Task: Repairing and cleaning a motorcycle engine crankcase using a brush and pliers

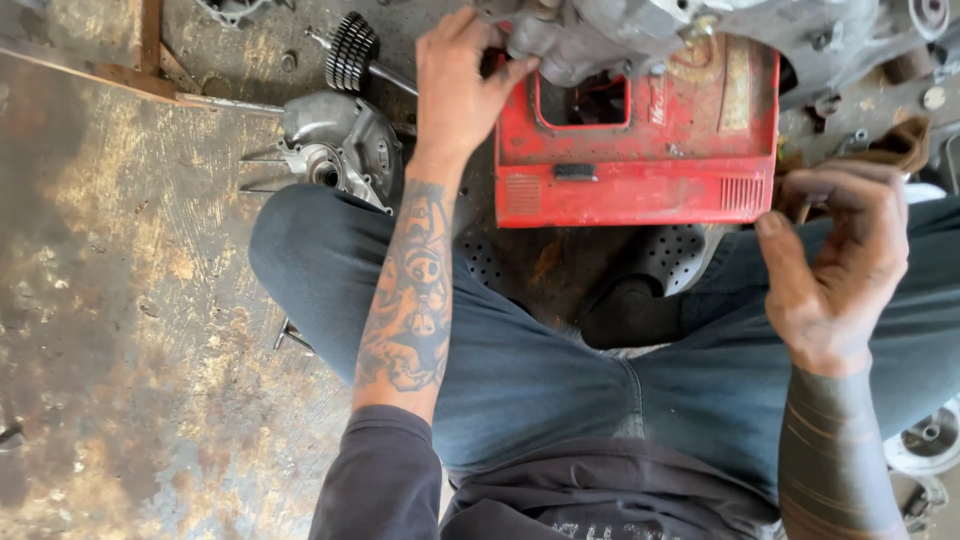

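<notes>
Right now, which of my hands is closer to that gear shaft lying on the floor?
Left. The left hand grips the grey engine casing just right of the gear shaft. The right hand is far off, beyond the red box.

The grey engine casing (700,30) is cut off by the top edge.

Scuffed red metal box (640,160), blue jeans (540,370)

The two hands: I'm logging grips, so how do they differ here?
The left hand reaches forward with its fingers on the grey metal casing above the red box; the right hand stays close to the knee. The left lies palm down, the right is curled with its thumb raised beside the box's corner. Both are bare and grimy.
</notes>
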